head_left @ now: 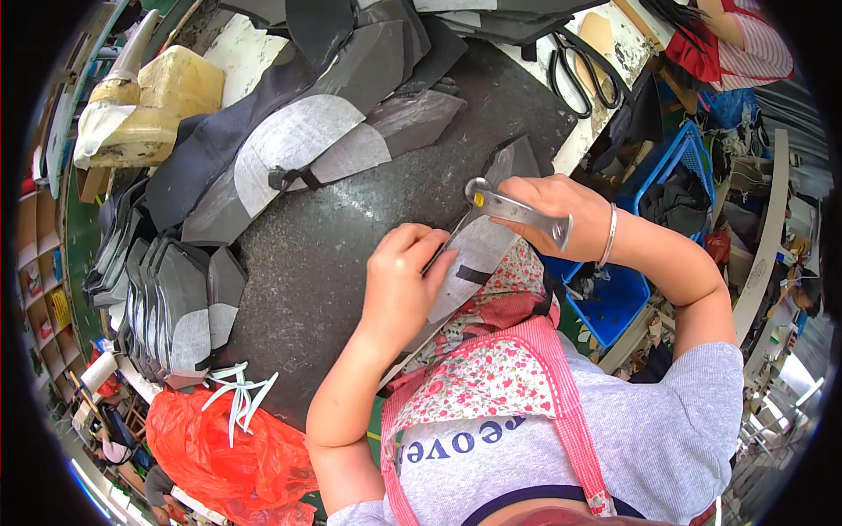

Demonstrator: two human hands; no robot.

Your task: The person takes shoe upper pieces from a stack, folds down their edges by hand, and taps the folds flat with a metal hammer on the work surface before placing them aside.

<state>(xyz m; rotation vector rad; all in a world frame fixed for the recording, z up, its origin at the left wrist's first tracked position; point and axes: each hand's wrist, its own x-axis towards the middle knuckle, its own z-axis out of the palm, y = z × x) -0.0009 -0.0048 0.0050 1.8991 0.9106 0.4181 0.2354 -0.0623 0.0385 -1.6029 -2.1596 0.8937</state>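
My right hand (553, 200) is closed around a shiny metal hammer (507, 209), its round face near the piece's edge and its flared end by my wrist. Fingers bent, my left hand (399, 272) pinches the edge of a dark shoe upper piece (481, 248) with a pale grey lining and a small black tab. That piece lies along the table's near edge, against my flowered apron (482, 386). Its dark far end points away, beyond the hammer.
Flat upper pieces with pale linings (298, 140) overlap across the dark table (298, 263). A stack of pieces (171, 298) stands at left, near a yellowed glue container (180, 83). Black scissors (574, 83) lie far right. Red plastic bag (219, 456) and blue crates (610, 302) flank me.
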